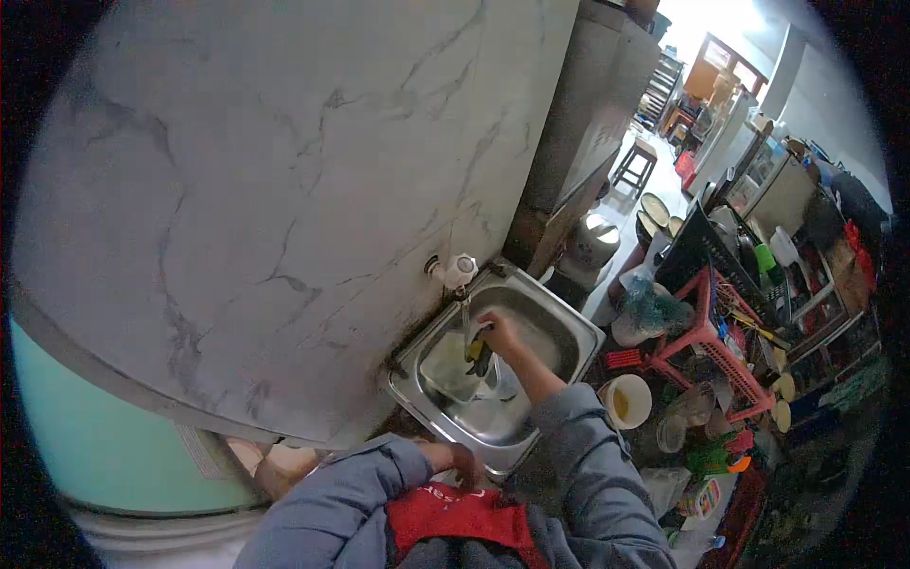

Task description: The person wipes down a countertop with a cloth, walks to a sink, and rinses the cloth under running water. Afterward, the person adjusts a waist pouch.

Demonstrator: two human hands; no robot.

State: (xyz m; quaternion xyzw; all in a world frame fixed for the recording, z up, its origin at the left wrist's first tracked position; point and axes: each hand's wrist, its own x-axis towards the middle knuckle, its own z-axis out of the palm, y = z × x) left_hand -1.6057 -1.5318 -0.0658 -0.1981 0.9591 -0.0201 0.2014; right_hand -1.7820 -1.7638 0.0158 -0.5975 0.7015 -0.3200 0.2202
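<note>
Marbled wall [284, 190] is filling the left side. Right of it, the white tap [462, 271] is projecting over the metal sink [502, 417], its spout pointing down. A pale container [444, 368] is sitting inside the basin, toward its left side. The left hand [463, 465] is resting low, close to the sink's near edge and in front of the red patch [455, 512] on the clothing; its fingers are pointing down in shadow, and whether they are lying apart or together, or touching anything, I cannot tell. The yellow-and-dark item [478, 353] is hanging below the right hand [500, 334], inside the sink, near the pale container. The right-hand fingers are clamping on its upper part; the exact spread is not showing. Farther right, a white bucket [627, 401] is standing beside the sink, and a pink rack [709, 346] is standing beyond it.
</note>
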